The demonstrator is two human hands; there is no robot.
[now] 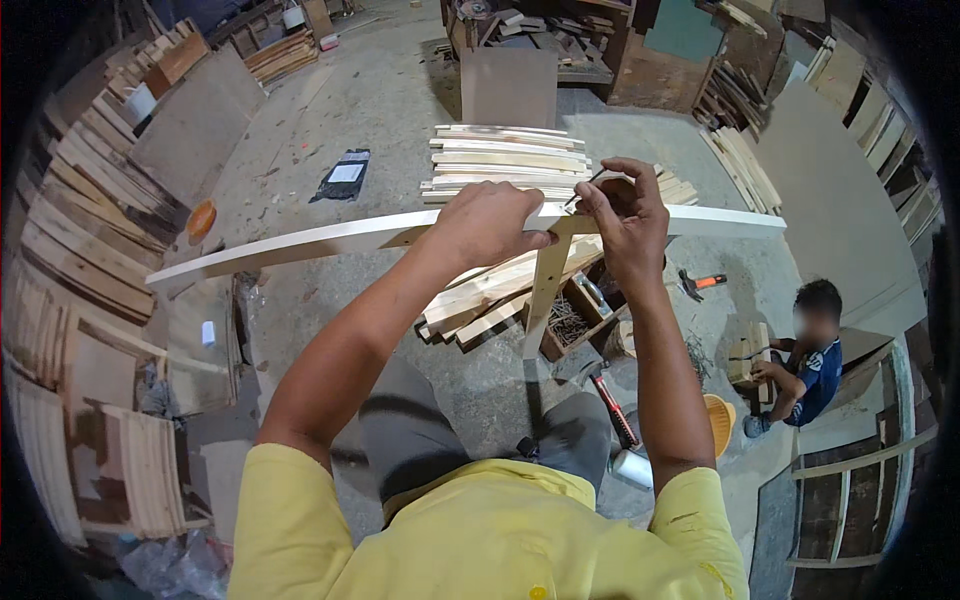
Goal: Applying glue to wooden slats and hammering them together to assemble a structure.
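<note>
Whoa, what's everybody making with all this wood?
Someone in a yellow shirt grips a long pale board with the left hand. The right hand pinches a thin dark thing, too small to name, near where another strip meets the board. Off to the right, another person sits low, handling wood.

On my feed, the long strip [330, 237] looks smooth wood; the upright [546, 285] beneath it, matt wood. Far planks [508, 159]: unvarnished wood. Floor [385, 110]: rough, matt concrete. Far-left packet [341, 176]: glossy plastic. Near hammer [613, 406]: metal head. Shirt [470, 535]: matt cloth.
</note>
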